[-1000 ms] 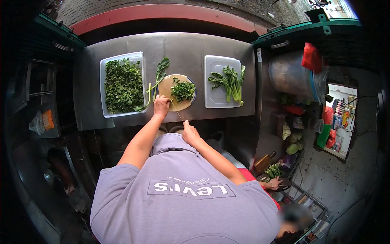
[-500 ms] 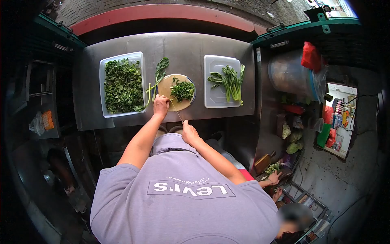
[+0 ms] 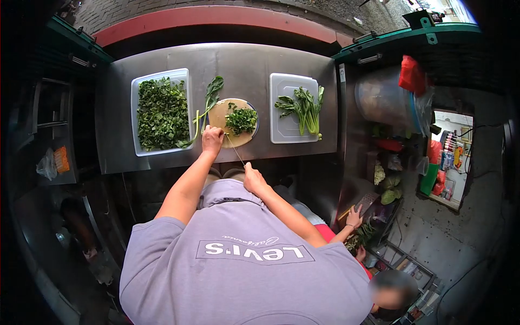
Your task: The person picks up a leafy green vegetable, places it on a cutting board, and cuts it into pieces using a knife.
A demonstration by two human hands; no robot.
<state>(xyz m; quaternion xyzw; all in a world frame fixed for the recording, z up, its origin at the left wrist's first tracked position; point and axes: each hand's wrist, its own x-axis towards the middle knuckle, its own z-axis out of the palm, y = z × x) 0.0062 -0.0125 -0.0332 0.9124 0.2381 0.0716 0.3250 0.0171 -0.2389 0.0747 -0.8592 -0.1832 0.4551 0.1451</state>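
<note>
My left hand (image 3: pixel 213 138) is closed on green stems at the lower left edge of a round cutting board (image 3: pixel 219 115). In my right hand (image 3: pixel 253 177) is the handle of a knife (image 3: pixel 235 149), its thin blade reaching up to the board near my left fingertips. Chopped greens (image 3: pixel 241 120) lie in a pile on the board's right half. Long leafy stalks (image 3: pixel 213 93) rest between the board and a white tray (image 3: pixel 134 116) filled with cut leaves (image 3: pixel 162 114). To the right, whole greens (image 3: pixel 307 111) lie on a white lid (image 3: pixel 279 127).
The metal table (image 3: pixel 238 59) has its near edge close to my body. At the lower right, another person's hand (image 3: pixel 354 218) is beside vegetables and a flat object. A large clear container (image 3: pixel 382 100) with a red bag (image 3: pixel 411 75) stands to the right.
The other person's hand has moved up and left, and a flat object now shows by it. My hands have barely moved, still at the stems and the knife.
</note>
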